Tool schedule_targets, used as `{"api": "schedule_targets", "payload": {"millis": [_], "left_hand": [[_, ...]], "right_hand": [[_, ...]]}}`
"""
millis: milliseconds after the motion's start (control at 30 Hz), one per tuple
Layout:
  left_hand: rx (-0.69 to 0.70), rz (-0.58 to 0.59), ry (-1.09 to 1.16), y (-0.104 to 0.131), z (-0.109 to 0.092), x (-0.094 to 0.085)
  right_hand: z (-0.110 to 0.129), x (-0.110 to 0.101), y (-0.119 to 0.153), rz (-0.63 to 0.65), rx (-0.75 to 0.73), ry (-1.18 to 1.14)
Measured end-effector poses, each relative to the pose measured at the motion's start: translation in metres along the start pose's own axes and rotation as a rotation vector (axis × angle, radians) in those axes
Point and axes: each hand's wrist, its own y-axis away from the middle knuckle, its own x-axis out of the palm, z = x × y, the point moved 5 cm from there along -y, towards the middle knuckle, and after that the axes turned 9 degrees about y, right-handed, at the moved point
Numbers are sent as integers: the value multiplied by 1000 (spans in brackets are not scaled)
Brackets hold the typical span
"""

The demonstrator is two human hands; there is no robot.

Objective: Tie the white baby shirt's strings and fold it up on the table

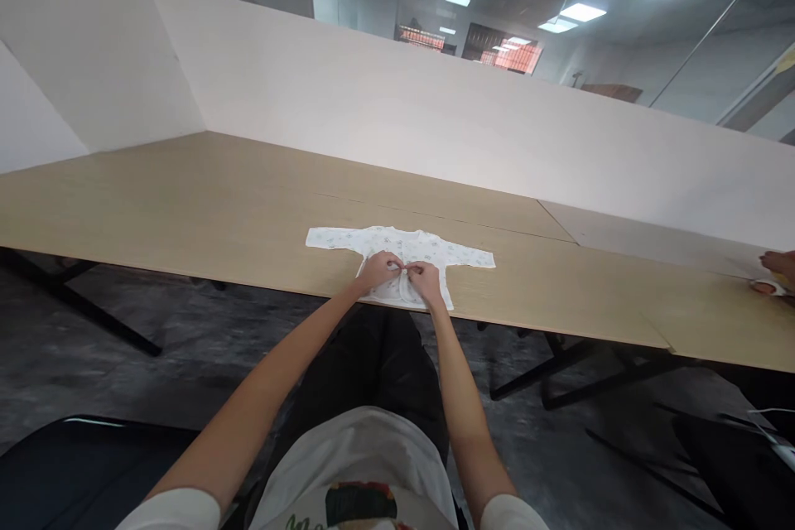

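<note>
A small white baby shirt point(428, 244) with a faint print lies spread on the table, sleeves stretched out to both sides and its hem near the front edge. My left hand point(380, 271) pinches the cloth at the middle of the front opening. Right beside it, my right hand point(425, 280) pinches the other side of the opening, the fingertips of both hands nearly meeting. Below the hands the front edges part slightly. Whatever fastener may lie between the fingers is too small to make out.
The long light-brown table point(186, 199) runs along a white wall point(373, 91) with a window above. Another person's hand point(779, 263) is at the far right, near a white item. A black chair point(93, 464) stands at lower left.
</note>
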Motion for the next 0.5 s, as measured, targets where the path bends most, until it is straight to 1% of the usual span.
{"api": "schedule_targets", "payload": {"millis": [100,167,233,333,433,500], "left_hand": [[-31,-85,70,-1,5,-5],[-59,-109,120,-3,10,-6],[-37,-42,92,-4,10,-3],[20,88,-85,-2,7,7],[54,135,-271,5,3,16],[67,157,-343,10,3,20]], "right_hand": [[1,1,1,0,-15,74],[4,1,1,1,-35,145],[8,1,2,6,-61,236],[15,2,7,48,-96,376],[20,6,22,95,-137,503],[21,6,36,94,-164,573]]}}
